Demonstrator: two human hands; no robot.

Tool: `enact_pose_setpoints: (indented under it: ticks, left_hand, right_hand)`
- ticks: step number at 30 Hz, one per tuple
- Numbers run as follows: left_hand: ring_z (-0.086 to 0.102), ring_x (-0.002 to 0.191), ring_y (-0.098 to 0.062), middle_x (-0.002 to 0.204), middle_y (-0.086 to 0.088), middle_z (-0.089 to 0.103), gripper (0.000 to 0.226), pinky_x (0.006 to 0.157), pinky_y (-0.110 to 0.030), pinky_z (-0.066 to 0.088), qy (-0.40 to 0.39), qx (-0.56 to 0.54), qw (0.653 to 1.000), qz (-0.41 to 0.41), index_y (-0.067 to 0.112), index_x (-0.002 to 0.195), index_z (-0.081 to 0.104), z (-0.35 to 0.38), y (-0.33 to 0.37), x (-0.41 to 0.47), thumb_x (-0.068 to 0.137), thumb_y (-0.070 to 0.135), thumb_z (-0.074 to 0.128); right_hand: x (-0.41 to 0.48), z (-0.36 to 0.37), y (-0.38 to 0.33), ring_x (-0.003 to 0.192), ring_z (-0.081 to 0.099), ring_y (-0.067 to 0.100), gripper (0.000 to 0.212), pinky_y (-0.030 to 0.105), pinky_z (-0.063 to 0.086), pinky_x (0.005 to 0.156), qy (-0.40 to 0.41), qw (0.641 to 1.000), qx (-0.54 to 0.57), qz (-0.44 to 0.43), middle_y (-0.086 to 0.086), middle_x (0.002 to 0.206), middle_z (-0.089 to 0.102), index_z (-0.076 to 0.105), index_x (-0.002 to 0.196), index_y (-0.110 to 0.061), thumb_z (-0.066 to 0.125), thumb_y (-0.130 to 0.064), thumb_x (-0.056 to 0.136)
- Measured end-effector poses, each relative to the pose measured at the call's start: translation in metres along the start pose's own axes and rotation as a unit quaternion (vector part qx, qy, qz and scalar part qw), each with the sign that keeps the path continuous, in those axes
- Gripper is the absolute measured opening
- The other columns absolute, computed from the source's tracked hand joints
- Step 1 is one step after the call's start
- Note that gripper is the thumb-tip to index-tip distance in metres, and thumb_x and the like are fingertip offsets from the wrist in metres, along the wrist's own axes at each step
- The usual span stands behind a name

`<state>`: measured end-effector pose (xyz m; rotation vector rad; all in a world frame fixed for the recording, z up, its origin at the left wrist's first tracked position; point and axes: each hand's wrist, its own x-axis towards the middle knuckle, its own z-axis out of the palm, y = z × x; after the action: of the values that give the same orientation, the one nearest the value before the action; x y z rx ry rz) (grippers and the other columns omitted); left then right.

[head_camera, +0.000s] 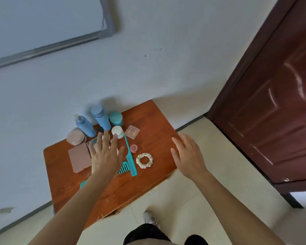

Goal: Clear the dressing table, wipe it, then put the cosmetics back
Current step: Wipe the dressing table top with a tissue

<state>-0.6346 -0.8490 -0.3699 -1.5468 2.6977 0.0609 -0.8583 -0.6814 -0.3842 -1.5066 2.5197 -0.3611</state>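
Left hand point(105, 156) spread wide, empty, over the cosmetics: white jar point(117, 132) at its fingertips, blue bottles point(102, 119) just beyond, teal comb point(130, 156) just right. Right hand point(187, 154) likewise spread, empty; scrunchie point(144, 160) between the two. Underneath, wooden dressing table point(154, 124) against white wall point(166, 68); dark door point(272, 103) further right.

Your wooden surface point(154, 124) holds a capped blue bottle point(101, 119), pump bottle point(85, 127) and teal jar point(116, 118) upright at its far edge, teal comb point(131, 162) flat.
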Motion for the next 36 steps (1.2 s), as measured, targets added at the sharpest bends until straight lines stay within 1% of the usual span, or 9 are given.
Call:
enact_pose_setpoints:
  ticks: [3, 6, 9, 15, 19, 23, 28, 33, 36]
  left_hand:
    - [-0.002, 0.15, -0.032, 0.163, -0.011, 0.006, 0.066, 0.117, -0.06, 0.004, 0.086, -0.035, 0.991, 0.1, 0.023, 0.154, 0.02, -0.044, 0.068, 0.004, 0.099, 0.058, 0.014]
    - [0.0, 0.15, -0.032, 0.162, -0.013, 0.007, 0.066, 0.117, -0.061, 0.005, 0.164, -0.086, 0.961, 0.206, 0.019, 0.153, 0.023, -0.094, 0.16, -0.013, 0.098, 0.057, 0.019]
    - [0.002, 0.149, -0.034, 0.162, -0.016, 0.006, 0.066, 0.116, -0.062, 0.009, 0.218, -0.1, 0.924, 0.297, 0.018, 0.154, 0.019, -0.133, 0.26, -0.053, 0.099, 0.055, 0.021]
    - [0.005, 0.149, -0.033, 0.161, -0.016, 0.009, 0.066, 0.117, -0.059, 0.009, 0.238, -0.159, 0.836, 0.468, 0.016, 0.153, 0.022, -0.161, 0.451, -0.177, 0.099, 0.052, 0.028]
    - [0.012, 0.148, -0.036, 0.16, -0.018, 0.014, 0.065, 0.115, -0.061, 0.017, 0.211, -0.176, 0.776, 0.568, 0.013, 0.152, 0.028, -0.146, 0.543, -0.276, 0.099, 0.051, 0.032]
    - [0.014, 0.147, -0.037, 0.159, -0.02, 0.015, 0.065, 0.114, -0.061, 0.019, 0.171, -0.14, 0.713, 0.666, 0.013, 0.151, 0.03, -0.114, 0.614, -0.36, 0.098, 0.05, 0.034]
    - [0.017, 0.146, -0.039, 0.159, -0.021, 0.015, 0.067, 0.111, -0.062, 0.022, 0.126, -0.092, 0.619, 0.77, 0.014, 0.152, 0.029, -0.071, 0.705, -0.445, 0.098, 0.054, 0.026]
    - [0.009, 0.149, -0.036, 0.161, -0.019, 0.009, 0.067, 0.113, -0.062, 0.02, 0.089, -0.13, 0.562, 0.812, 0.015, 0.153, 0.025, -0.053, 0.811, -0.525, 0.099, 0.053, 0.031]
    - [0.008, 0.149, -0.034, 0.161, -0.017, 0.009, 0.067, 0.115, -0.06, 0.017, 0.07, -0.158, 0.537, 0.826, 0.016, 0.153, 0.024, -0.059, 0.876, -0.572, 0.099, 0.055, 0.025]
  right_hand:
    - [-0.032, -0.058, 0.051, 0.15, 0.01, 0.029, 0.055, 0.046, 0.02, 0.12, 0.102, 0.993, -0.036, 0.044, 0.013, 0.162, 0.016, 0.027, 0.153, -0.022, 0.026, -0.046, 0.103]
    - [-0.095, -0.124, 0.11, 0.15, 0.008, 0.032, 0.059, 0.047, 0.016, 0.12, 0.209, 0.97, -0.06, 0.11, 0.014, 0.162, 0.015, 0.026, 0.154, -0.021, 0.027, -0.05, 0.103]
    - [-0.176, -0.178, 0.165, 0.15, 0.009, 0.034, 0.064, 0.049, 0.016, 0.12, 0.299, 0.936, -0.08, 0.17, 0.014, 0.162, 0.015, 0.025, 0.155, -0.018, 0.036, -0.052, 0.101]
    - [-0.366, -0.235, 0.259, 0.151, 0.003, 0.032, 0.072, 0.05, 0.012, 0.121, 0.403, 0.861, -0.109, 0.29, 0.014, 0.163, 0.008, 0.019, 0.156, -0.015, 0.044, -0.052, 0.099]
    - [-0.484, -0.231, 0.309, 0.151, 0.003, 0.034, 0.073, 0.053, 0.015, 0.12, 0.409, 0.82, -0.126, 0.38, 0.016, 0.163, 0.005, 0.018, 0.156, -0.014, 0.043, -0.051, 0.099]
    - [-0.586, -0.21, 0.346, 0.151, 0.003, 0.036, 0.073, 0.055, 0.019, 0.118, 0.397, 0.773, -0.138, 0.475, 0.017, 0.163, 0.004, 0.016, 0.157, -0.014, 0.043, -0.051, 0.099]
    - [-0.687, -0.183, 0.385, 0.151, -0.001, 0.034, 0.073, 0.054, 0.014, 0.12, 0.378, 0.708, -0.134, 0.581, 0.014, 0.164, 0.0, 0.015, 0.157, -0.017, 0.041, -0.053, 0.099]
    - [-0.766, -0.193, 0.448, 0.151, -0.006, 0.032, 0.074, 0.054, 0.014, 0.12, 0.313, 0.671, -0.145, 0.656, 0.011, 0.164, -0.007, 0.007, 0.158, -0.02, 0.033, -0.057, 0.099]
    - [-0.806, -0.219, 0.484, 0.151, -0.007, 0.031, 0.073, 0.053, 0.011, 0.121, 0.287, 0.659, -0.152, 0.679, 0.009, 0.164, -0.009, 0.003, 0.158, -0.023, 0.029, -0.059, 0.099]
